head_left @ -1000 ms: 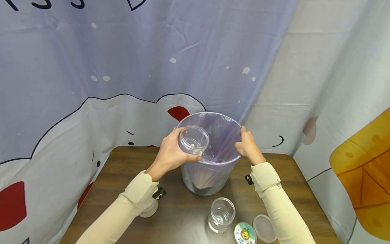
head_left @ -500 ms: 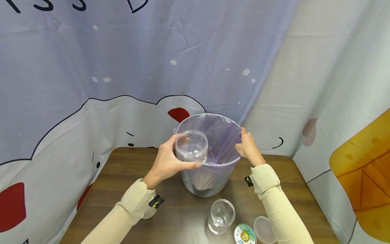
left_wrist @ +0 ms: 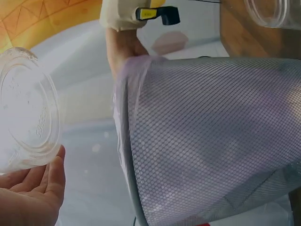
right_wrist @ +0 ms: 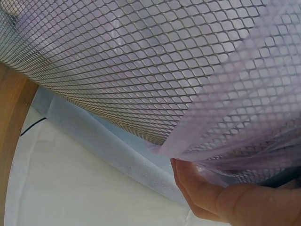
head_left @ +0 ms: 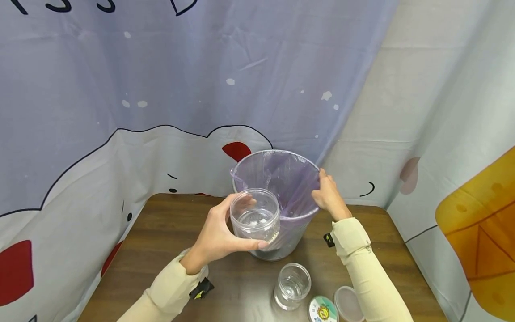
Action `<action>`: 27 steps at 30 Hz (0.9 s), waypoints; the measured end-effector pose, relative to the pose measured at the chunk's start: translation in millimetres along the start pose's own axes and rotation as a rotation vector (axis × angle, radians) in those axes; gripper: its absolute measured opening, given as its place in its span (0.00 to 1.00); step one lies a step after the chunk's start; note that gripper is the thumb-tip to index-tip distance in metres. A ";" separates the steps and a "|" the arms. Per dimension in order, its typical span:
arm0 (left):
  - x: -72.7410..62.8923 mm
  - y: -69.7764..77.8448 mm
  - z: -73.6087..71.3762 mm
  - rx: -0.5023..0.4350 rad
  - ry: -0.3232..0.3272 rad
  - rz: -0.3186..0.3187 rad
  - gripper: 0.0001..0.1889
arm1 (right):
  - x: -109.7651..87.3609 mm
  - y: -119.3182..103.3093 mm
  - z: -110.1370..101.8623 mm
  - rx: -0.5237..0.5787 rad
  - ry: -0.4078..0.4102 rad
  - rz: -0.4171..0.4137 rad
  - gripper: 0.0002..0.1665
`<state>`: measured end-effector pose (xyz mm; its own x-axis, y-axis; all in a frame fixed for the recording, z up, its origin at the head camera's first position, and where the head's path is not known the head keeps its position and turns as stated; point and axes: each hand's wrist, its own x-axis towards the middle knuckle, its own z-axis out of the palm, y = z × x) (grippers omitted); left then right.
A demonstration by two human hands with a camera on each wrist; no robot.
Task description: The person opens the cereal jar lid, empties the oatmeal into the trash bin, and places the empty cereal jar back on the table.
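A clear round plastic jar (head_left: 257, 219) without a lid is gripped by my left hand (head_left: 217, 237), thumb along the near side and fingers around the far side. It stands nearly upright in front of the mesh wastebasket (right_wrist: 155, 61). My right hand (head_left: 330, 197) holds the basket's right rim, pinching the purple bin liner (head_left: 289, 190) against it. The left wrist view shows the jar's base and my left fingers (left_wrist: 55, 179) beneath its side. Whether the jar holds anything is hard to tell.
A second clear jar (head_left: 291, 286) stands on the wooden table (head_left: 237, 290). Right of it lie a printed lid (head_left: 323, 309) and a translucent lid (head_left: 349, 303). Another clear container (head_left: 204, 273) is mostly hidden behind my left wrist. A printed cloth (head_left: 181, 80) hangs behind the table.
My left hand has brought the jar from over the basket's near left rim down and toward me, levelling it. My right hand keeps its hold on the rim.
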<state>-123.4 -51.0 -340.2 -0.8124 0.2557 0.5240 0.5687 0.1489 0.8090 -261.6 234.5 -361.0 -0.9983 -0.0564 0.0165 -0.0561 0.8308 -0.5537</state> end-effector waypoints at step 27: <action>-23.7 14.2 12.5 0.087 -0.015 0.066 0.43 | -0.1 -0.4 -0.3 -0.003 0.010 0.003 0.49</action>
<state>-94.5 -43.0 -344.5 -0.7711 0.2817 0.5710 0.6306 0.2137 0.7461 -261.5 234.3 -360.6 -0.9986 -0.0484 0.0228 -0.0530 0.8327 -0.5512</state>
